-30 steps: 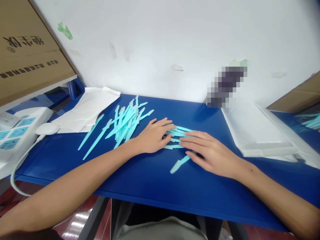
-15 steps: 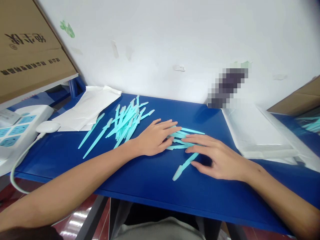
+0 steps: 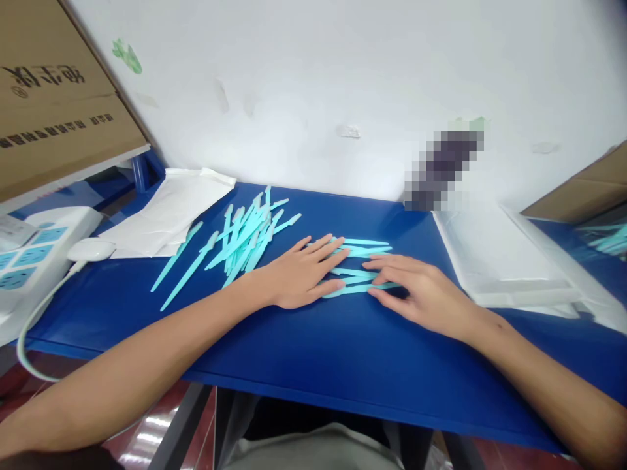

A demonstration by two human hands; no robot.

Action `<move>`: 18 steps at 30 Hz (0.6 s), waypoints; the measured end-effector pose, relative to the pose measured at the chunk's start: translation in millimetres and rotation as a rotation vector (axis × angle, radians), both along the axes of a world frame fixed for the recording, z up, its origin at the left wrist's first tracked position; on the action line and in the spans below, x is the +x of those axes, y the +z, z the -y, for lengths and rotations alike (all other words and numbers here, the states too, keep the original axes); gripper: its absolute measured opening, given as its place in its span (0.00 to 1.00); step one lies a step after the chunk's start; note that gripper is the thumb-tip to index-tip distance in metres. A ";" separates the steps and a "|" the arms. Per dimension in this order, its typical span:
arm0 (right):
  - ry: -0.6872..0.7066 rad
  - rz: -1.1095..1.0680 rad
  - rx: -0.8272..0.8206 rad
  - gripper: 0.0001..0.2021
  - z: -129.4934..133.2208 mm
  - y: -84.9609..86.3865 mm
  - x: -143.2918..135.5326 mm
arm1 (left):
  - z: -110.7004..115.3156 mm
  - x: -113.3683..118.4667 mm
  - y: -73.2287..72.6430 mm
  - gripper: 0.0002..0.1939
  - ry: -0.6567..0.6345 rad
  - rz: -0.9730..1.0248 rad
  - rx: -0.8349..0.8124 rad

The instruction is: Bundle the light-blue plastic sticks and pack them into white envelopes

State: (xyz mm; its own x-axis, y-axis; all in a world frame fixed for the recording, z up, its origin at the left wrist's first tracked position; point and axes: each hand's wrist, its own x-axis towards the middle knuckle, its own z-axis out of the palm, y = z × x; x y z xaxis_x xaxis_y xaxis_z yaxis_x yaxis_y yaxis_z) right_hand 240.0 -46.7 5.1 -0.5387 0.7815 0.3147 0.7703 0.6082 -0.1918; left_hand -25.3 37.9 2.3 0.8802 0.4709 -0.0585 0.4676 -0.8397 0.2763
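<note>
Several turquoise eyebrow razors (image 3: 353,273) with pale capped blade ends lie side by side on the blue table, handles pointing right. My left hand (image 3: 301,271) rests flat over their capped ends, fingers spread, hiding part of them. At the handle ends is my right hand (image 3: 416,287); its thumb and index finger close round the handle of the nearest razor, while the other fingers touch the handles behind. To the left of my left hand, a loose heap of the same razors (image 3: 252,228) lies crossed over one another, with a separate razor (image 3: 191,271) beside it.
A white plastic bag (image 3: 166,209) lies at the back left, near a white power strip (image 3: 59,225) with a plugged-in cable. Clear plastic packaging (image 3: 509,261) lies on the right. A cardboard box (image 3: 59,130) stands at the left, and a white wall bounds the back.
The razor that lay slanted toward the front edge has moved back in line with the others. My right hand has shifted back and its fingers have drawn together; my left hand stays over the capped ends.
</note>
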 end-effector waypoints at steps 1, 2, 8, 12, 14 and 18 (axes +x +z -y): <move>-0.005 0.000 -0.002 0.08 0.1 0.1 0.3 | -0.3 0.2 -0.4 0.36 0.024 -0.003 0.010; -0.013 -0.001 -0.002 0.08 0.1 0.2 0.5 | -0.4 0.4 -0.2 0.36 0.044 -0.004 0.020; -0.040 0.028 0.006 0.18 -1.1 -0.4 1.1 | 0.8 0.0 5.0 0.28 0.006 0.019 0.019; -0.049 0.065 -0.004 0.19 -1.2 -2.8 0.8 | -0.2 -0.7 1.8 0.28 0.019 0.061 0.007; -0.055 0.074 0.000 0.19 -0.8 -3.5 0.5 | -0.8 -1.2 0.1 0.30 0.027 0.087 -0.011; -0.050 0.108 0.023 0.20 -1.2 -4.0 0.7 | -1.5 -3.3 2.2 0.30 0.041 0.143 -0.074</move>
State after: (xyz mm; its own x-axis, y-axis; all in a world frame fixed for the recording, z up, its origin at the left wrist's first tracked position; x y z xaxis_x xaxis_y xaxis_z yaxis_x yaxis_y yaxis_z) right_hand 240.7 -45.5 1.1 -0.5311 0.8015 0.2749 0.8151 0.5719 -0.0926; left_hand -28.6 39.4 4.6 0.8620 0.5060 0.0301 0.4527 -0.7952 0.4033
